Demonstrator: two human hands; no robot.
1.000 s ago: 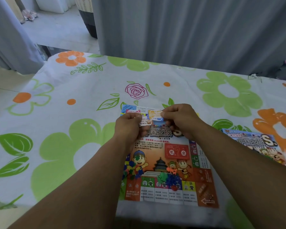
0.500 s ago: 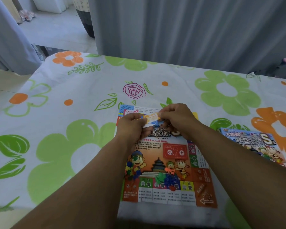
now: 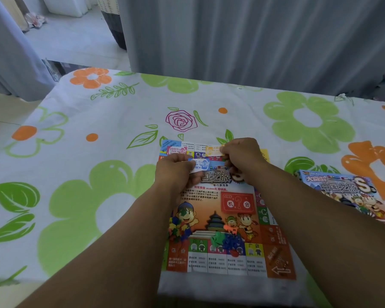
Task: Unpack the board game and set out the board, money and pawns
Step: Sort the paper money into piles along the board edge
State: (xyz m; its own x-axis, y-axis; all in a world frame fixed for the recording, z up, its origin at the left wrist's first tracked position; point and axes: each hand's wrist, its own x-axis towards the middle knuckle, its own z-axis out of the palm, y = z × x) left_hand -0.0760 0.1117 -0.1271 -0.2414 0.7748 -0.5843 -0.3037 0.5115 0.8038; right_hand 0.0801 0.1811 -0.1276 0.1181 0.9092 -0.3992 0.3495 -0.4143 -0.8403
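The colourful paper game board (image 3: 227, 218) lies flat on the flowered tablecloth in front of me. My left hand (image 3: 176, 172) grips a small stack of play money with a blue note (image 3: 201, 164) on top. My right hand (image 3: 242, 158) pinches an orange note (image 3: 212, 150) over the board's far edge. A pink note (image 3: 177, 150) lies on the board's far left corner. Small plastic pawns lie in two heaps on the board: a mixed one (image 3: 178, 230) at the left and a green, blue and red one (image 3: 227, 241) near the front.
The game box (image 3: 347, 192) lies to the right of the board. The table (image 3: 76, 174) is covered by a white cloth with green and orange flowers. Grey curtains (image 3: 253, 41) hang behind the far edge; floor shows at the left.
My right hand has pulled the orange note off the stack and carried it toward the board's far edge. The blue note now shows on top of the stack in my left hand.
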